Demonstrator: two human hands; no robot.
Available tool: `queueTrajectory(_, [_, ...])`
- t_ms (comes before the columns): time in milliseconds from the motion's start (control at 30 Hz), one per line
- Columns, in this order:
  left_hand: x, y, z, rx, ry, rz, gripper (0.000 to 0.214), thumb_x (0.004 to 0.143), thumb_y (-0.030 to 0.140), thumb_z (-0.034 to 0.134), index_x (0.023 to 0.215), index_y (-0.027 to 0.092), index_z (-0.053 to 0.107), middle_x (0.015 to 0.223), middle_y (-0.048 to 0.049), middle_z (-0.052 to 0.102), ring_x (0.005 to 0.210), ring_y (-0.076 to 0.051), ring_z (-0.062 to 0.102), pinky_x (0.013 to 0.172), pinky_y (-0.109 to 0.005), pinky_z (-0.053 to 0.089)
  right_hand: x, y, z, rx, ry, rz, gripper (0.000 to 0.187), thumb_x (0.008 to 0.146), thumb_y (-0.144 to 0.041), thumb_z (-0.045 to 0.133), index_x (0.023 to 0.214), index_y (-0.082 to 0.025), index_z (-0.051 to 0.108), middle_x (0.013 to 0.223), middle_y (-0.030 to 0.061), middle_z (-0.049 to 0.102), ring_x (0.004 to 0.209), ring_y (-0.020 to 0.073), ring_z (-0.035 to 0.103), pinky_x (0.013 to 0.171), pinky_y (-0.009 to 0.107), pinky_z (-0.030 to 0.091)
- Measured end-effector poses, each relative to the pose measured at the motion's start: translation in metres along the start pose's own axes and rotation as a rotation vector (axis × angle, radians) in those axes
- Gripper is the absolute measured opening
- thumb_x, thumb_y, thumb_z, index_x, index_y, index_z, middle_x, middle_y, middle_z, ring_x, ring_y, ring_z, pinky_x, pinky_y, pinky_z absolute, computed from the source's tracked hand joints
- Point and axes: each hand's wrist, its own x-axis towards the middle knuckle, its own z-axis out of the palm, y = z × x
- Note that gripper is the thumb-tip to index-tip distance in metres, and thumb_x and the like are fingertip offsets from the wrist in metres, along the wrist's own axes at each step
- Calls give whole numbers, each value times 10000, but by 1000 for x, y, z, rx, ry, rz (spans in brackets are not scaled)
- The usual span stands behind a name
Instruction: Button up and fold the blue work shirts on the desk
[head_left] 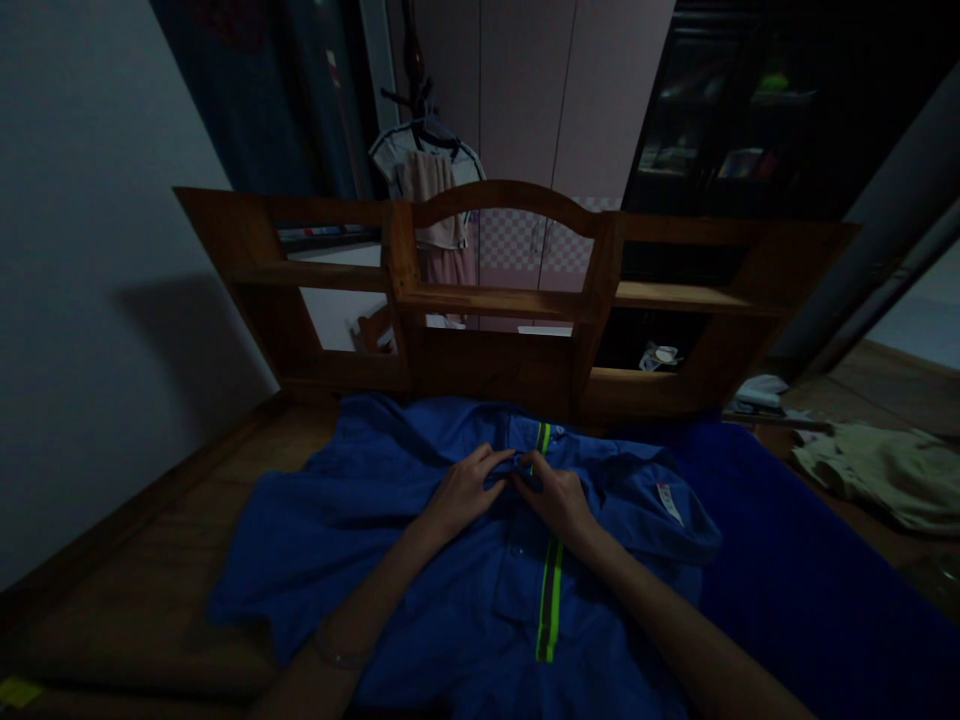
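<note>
A blue short-sleeved shirt [420,540] lies spread flat, front up, on a wooden bed surface. A neon green stripe [550,600] runs down its front placket. My left hand [466,488] and my right hand [556,497] meet at the upper part of the placket, just below the collar. Both have their fingers pinched together on the shirt's front edge. Whether a button is between the fingers is too small and dark to tell. A thin bracelet sits on my left wrist.
A wooden headboard with open shelves [517,300] stands right behind the shirt. An olive-green garment [877,470] lies at the right. Clothes hang on a rack [427,190] beyond the headboard. A grey wall [90,300] closes the left side. The room is dim.
</note>
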Motion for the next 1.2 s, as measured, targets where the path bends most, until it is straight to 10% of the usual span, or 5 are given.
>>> queueTrajectory(267, [0, 9, -13, 98, 52, -10, 215, 844, 403, 558, 932, 207, 567, 920, -27, 595, 868, -184, 575, 775, -267, 420, 5, 1, -11, 91, -17, 17, 268, 887, -365, 511, 1114, -248, 593, 805, 33, 673, 678, 187, 634, 602, 228, 393])
queueTrajectory(467, [3, 0, -33, 191, 73, -136, 346, 875, 497, 458, 751, 201, 586, 773, -25, 617, 750, -170, 577, 722, -262, 385, 20, 10, -52, 437, -345, -2, 266, 786, -439, 645, 885, -198, 701, 884, 18, 678, 843, 212, 613, 752, 269, 433])
queueTrajectory(767, [-1, -14, -49, -16, -171, -85, 347, 711, 501, 664, 866, 196, 603, 889, -19, 613, 820, -178, 563, 726, -251, 415, 21, 58, -92, 261, -505, 122, 279, 720, -467, 688, 740, -189, 713, 711, 11, 648, 650, 185, 570, 552, 249, 376])
queueTrajectory(933, [-6, -17, -30, -65, -232, -144, 341, 677, 462, 707, 848, 174, 642, 855, -12, 642, 806, -183, 583, 706, -239, 405, 13, 64, -84, 61, -420, 63, 255, 672, -394, 744, 829, -200, 693, 801, 44, 653, 746, 222, 595, 654, 287, 433])
queueTrajectory(1200, [-10, -8, -16, -216, -119, -126, 260, 842, 390, 539, 830, 157, 652, 811, 2, 653, 769, -154, 588, 703, -220, 423, 12, -10, -64, 17, -116, -250, 487, 835, -261, 627, 1286, -247, 445, 1225, 60, 498, 1121, 197, 484, 957, 316, 402])
